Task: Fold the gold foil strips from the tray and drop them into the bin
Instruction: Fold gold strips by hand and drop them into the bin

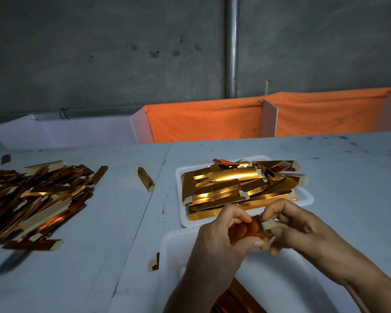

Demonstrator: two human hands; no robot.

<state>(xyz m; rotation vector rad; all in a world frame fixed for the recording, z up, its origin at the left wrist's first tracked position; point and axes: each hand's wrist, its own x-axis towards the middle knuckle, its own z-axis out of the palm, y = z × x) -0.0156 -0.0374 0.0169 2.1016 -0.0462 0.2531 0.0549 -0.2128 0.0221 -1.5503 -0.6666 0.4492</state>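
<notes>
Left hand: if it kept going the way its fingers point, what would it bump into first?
Probably the right hand. The left hand points across at it, both pinching one gold strip between them.

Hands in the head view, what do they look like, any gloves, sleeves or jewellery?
Both the left hand and the right hand are bare: no gloves, no rings, no watch or bracelet in view. No sleeve shows on either forearm down to the picture's bottom edge. Fingernails are short.

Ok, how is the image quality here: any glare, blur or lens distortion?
Head view: dim overall; bright glare on the gold strips in the tray; the loose pile at the left edge is smeared by blur; the far table edge tilts, hinting at wide-angle distortion; the left hand and right hand are fairly sharp, holding one strip.
</notes>
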